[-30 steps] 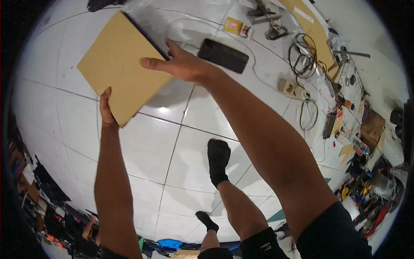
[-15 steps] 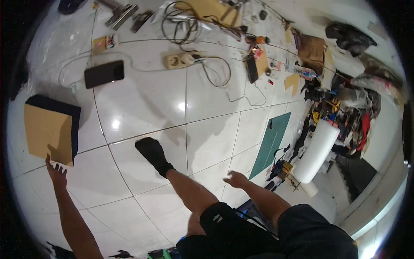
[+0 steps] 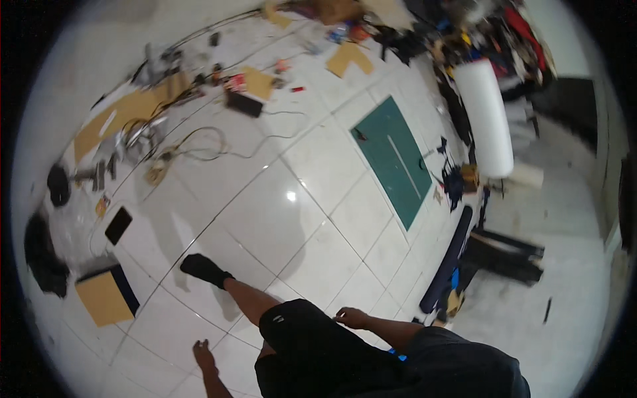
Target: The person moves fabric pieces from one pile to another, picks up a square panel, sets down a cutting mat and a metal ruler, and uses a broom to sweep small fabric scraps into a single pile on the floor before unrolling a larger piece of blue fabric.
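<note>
My left hand [image 3: 203, 355] hangs over the white tiled floor with nothing in it, fingers slightly apart. To its left lies a stack of tan and black sheets [image 3: 106, 300], apart from the hand. My right hand [image 3: 353, 318] is beside my black shorts, loosely bent with the fingers apart; no held thing shows. A green cutting mat [image 3: 381, 169] with a pale ruler [image 3: 403, 166] on it lies ahead and to the right. My foot in a black sock [image 3: 204, 270] stands on the tiles between the stack and the mat.
A dark phone [image 3: 118, 225] lies beyond the stack. Cables and a power strip [image 3: 159, 167] spread at far left, near cardboard pieces [image 3: 113, 123]. On the right are a white roll [image 3: 488, 119], a dark blue roll [image 3: 448, 262] and a heap of scraps.
The view has swung to the right, bringing the cutting mat nearer the middle. My left hand has moved off the stack's near edge. My right hand stays by my side.
</note>
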The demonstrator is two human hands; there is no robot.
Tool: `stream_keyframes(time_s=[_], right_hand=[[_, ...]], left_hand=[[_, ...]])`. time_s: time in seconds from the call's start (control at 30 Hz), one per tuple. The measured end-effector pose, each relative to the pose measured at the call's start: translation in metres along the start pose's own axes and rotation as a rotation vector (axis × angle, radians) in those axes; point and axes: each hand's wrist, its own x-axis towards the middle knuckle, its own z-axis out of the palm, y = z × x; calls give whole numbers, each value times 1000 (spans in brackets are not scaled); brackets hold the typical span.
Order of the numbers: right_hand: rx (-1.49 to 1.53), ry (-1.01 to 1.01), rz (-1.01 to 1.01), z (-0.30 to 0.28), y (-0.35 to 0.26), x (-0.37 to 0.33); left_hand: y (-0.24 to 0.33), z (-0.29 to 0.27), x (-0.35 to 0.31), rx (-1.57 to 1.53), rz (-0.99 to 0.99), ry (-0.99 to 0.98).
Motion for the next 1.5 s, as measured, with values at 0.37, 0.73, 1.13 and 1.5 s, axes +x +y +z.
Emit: stream_keyframes(time_s=[0.37,0.73,1.13,1.5], right_hand=[[470,146,221,36,220,-99],[818,173,400,39,447,-78],[1228,248,543,-180,621,-66],[877,727,361,-375,726,-14]], left_hand=[[212,161,-124,202,162,-205],[363,362,-119,575,355,-119],[512,663,-236,777,427,-438],[617,812,-217,871,547,-414]])
